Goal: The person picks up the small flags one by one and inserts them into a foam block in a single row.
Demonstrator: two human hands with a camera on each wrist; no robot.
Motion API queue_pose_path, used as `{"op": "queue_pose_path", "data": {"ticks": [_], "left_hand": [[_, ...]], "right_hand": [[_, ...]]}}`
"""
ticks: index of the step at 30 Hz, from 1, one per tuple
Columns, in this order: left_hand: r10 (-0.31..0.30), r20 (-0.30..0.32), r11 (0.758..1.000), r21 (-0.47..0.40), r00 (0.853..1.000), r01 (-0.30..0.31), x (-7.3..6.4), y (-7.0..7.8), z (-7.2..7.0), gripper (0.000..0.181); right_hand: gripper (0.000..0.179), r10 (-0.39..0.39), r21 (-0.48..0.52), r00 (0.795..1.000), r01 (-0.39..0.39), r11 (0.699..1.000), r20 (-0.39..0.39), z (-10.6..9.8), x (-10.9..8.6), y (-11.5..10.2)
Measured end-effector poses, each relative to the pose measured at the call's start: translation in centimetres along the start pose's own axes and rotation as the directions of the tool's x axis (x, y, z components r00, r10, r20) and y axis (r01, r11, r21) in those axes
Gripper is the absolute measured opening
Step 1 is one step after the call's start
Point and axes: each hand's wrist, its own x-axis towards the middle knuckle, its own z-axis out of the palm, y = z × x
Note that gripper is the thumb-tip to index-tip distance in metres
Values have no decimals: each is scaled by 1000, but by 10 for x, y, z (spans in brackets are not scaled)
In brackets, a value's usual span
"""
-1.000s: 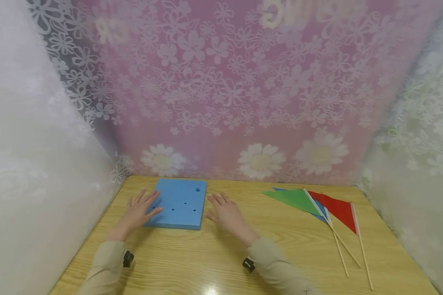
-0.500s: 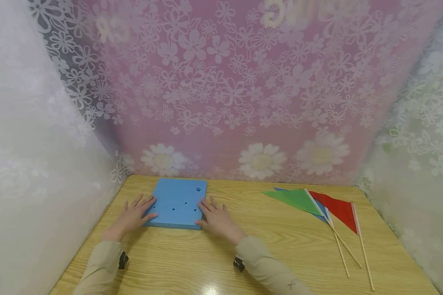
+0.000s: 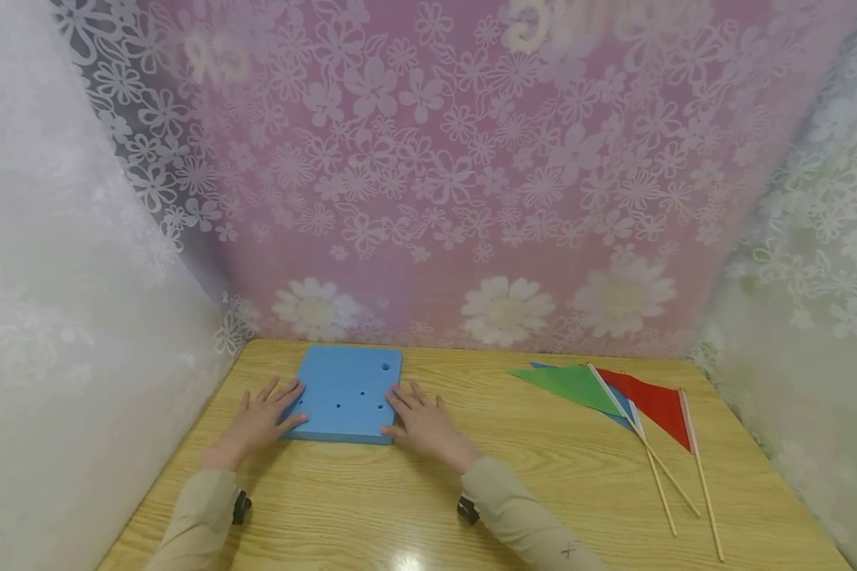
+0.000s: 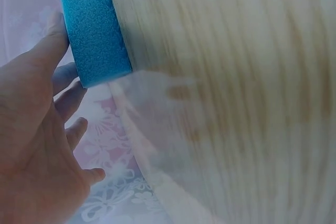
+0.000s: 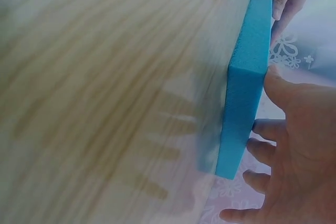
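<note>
A blue foam board (image 3: 343, 377) with several small holes and one larger hole at its back right corner lies flat on the wooden table. On its left edge rests my left hand (image 3: 259, 424), fingers extended and thumb near the front corner. My right hand (image 3: 424, 424) touches the right edge in the same way, with its fingers spread. From the left wrist, the left hand (image 4: 39, 103) shows beside the board's thick side (image 4: 94, 30), the thumb against it. In the right wrist view, fingertips of the right hand (image 5: 299, 140) meet the board's side (image 5: 239, 124).
Towards the right of the wooden table (image 3: 543, 492) lie three triangular flags on thin sticks: a green flag (image 3: 571, 387), a red flag (image 3: 650, 400) and a blue flag (image 3: 621, 420) partly covered by the green one. Flower-patterned cloth (image 3: 436, 198) encloses the back and sides.
Both hands have come down from beside and over the board onto its two side edges, the right hand moving left. During the last half second the board has shifted very slightly right.
</note>
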Motion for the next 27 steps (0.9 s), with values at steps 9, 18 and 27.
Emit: {"op": "queue_pose_path", "data": {"ticks": [9,18,27], "left_hand": [[-4,8,1000,21,1000,4,0,17,3,68],[31,1,999,30,1000,-31,2,30,7,67],[59,19,998,33,998,-59,3,43,9,65]], "right_hand": [[69,-39,15,999,39,999,-13,0,-12,15],[69,-60,36,998,60,998,-11,-4,-22,34],[68,-53,66,999,52,996,5,-8,-36,47]]}}
